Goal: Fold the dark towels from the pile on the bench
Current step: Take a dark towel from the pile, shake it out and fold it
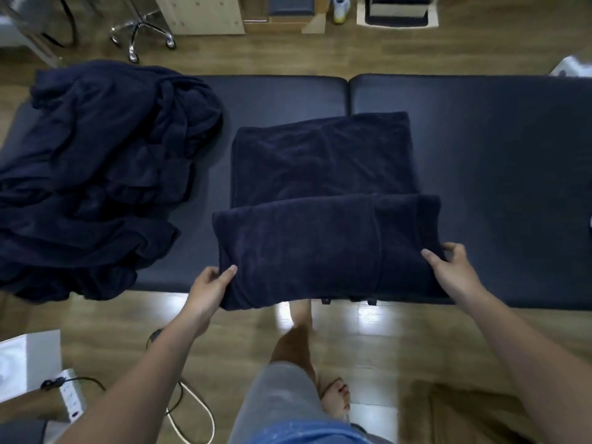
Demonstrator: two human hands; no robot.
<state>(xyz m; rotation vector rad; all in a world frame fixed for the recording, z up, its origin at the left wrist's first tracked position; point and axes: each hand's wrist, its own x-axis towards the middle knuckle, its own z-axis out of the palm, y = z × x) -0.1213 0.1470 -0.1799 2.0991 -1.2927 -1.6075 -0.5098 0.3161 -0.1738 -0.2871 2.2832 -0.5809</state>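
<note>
Left grip (209, 285) and right grip (453, 267) pinch the near corners of a dark navy terry towel (320, 245), part-folded on the black padded desk (480, 139); the rumpled dark pile (96, 171) awaits folding.

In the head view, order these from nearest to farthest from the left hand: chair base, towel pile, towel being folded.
1. Towel being folded: gripped by the left hand.
2. Towel pile: left end of the bench.
3. Chair base: on the floor beyond the bench.
</note>
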